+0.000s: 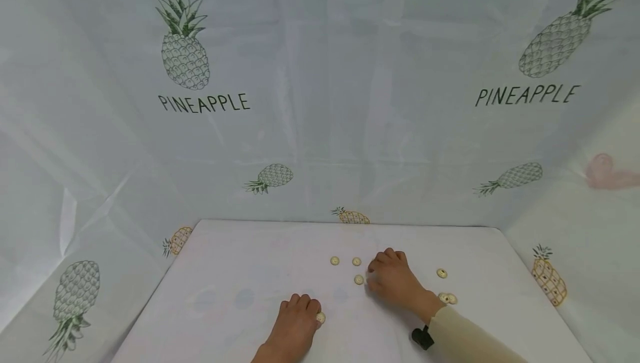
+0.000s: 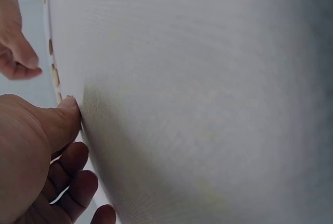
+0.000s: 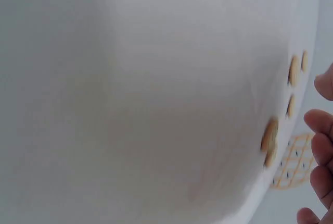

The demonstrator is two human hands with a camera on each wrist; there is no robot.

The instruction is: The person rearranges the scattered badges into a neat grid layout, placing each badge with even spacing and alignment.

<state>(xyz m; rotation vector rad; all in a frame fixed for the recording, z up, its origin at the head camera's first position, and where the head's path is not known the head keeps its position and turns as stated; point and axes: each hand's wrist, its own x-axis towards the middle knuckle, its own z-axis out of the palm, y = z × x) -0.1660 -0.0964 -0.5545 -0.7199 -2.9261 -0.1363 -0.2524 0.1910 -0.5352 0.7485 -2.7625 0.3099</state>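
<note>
Small round cream discs with ringed faces lie on the white table [image 1: 225, 285]. At its near middle, my left hand [image 1: 296, 321] pinches one disc [image 1: 320, 317] between thumb and finger, low against the tabletop. In the left wrist view, the thumb [image 2: 62, 117] is down at the surface and the other fingers curl below it. My right hand [image 1: 395, 279] hovers farther back, its fingers loosely bent, just right of a disc [image 1: 359, 279]. Its thumb [image 3: 325, 84] and fingertips [image 3: 316, 122] stand apart in the right wrist view, with nothing visible between them.
Two discs [image 1: 335, 260] [image 1: 356, 261] lie farther back. Right of my right forearm are a single disc [image 1: 441, 273] and an overlapping pair of discs [image 1: 452, 298]. A black wrist device [image 1: 423, 338] sits by the right sleeve. Pineapple-printed white sheeting [image 1: 325, 102] surrounds the table.
</note>
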